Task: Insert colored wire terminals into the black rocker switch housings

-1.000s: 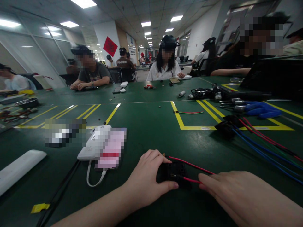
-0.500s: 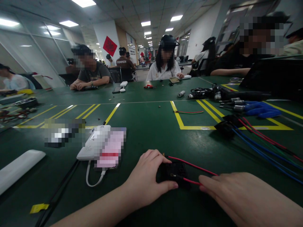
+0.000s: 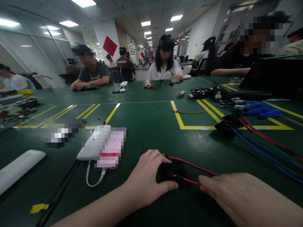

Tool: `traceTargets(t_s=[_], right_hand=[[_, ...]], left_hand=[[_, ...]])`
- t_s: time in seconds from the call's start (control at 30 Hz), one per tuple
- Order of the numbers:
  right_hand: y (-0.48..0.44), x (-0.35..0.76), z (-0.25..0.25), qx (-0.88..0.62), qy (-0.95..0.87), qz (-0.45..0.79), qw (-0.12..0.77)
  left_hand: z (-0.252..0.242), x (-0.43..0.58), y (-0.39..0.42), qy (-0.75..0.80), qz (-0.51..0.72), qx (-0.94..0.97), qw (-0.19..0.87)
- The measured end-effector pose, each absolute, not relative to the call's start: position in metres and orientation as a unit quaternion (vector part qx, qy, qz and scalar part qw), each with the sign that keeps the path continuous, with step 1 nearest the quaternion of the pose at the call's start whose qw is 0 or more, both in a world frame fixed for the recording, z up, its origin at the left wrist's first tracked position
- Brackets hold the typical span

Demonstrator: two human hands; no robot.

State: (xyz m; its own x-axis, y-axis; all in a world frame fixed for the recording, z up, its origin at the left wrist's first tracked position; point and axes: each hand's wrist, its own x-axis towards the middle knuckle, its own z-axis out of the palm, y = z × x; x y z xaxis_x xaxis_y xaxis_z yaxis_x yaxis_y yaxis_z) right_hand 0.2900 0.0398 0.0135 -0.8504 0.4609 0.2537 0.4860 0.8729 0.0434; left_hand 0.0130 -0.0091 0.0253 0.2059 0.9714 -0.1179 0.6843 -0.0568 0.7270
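Observation:
A small black block-shaped part (image 3: 176,170) with metal terminals sits on the green table near me. My left hand (image 3: 151,176) grips it from the left, thumb at the near side and fingertips at the far side. Two red wires (image 3: 191,162) lead from the block toward the right; one starts at the far edge, the other at the near side. My right hand (image 3: 234,192) is closed on the red wires, its fingertips pinching the near one just right of the block. The far wire passes behind the fingers, and its end is hidden.
A white power strip (image 3: 88,151) and a pink-screened phone (image 3: 112,149) lie to the left, with a white cable. To the right are blue and red wire bundles (image 3: 258,157) and blue-handled pliers (image 3: 262,109). A short thin cable (image 3: 189,112) lies ahead. Other people sit across the table.

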Motion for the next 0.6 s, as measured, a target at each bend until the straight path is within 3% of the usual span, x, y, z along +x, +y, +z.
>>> traceTargets(t_s=[0.1,0.6], right_hand=[[0.045,0.288,0.023,-0.186,-0.972,-0.054,0.129],[0.036,0.287,0.016,-0.21,-0.973,-0.036,0.088]], left_hand=[[0.025,0.013,-0.01,0.596,0.206,0.696,0.343],[0.024,0.013,-0.01,0.594,0.206,0.697,0.345]])
